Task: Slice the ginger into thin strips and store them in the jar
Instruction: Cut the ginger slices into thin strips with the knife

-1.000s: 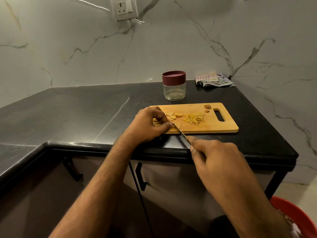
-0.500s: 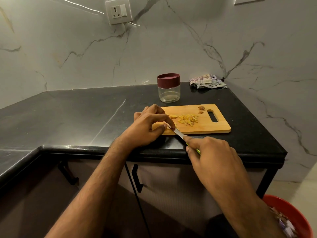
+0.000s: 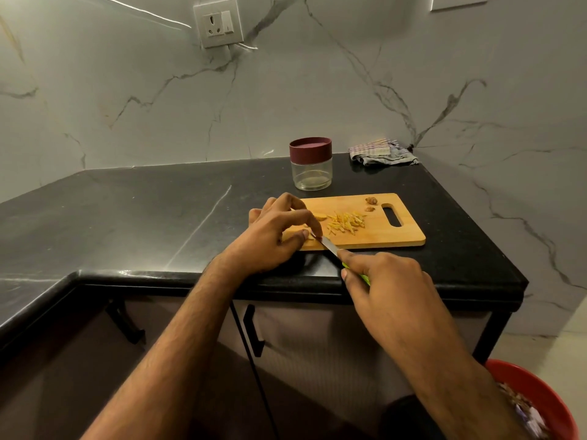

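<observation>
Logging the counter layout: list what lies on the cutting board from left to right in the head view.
left hand → knife blade → pile of ginger strips → two ginger scraps → handle slot of the cutting board.

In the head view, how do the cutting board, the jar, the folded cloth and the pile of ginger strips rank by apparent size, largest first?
1. cutting board
2. jar and folded cloth: they look alike in area, and the cloth lies farther back, so I leave them unranked
3. pile of ginger strips
</observation>
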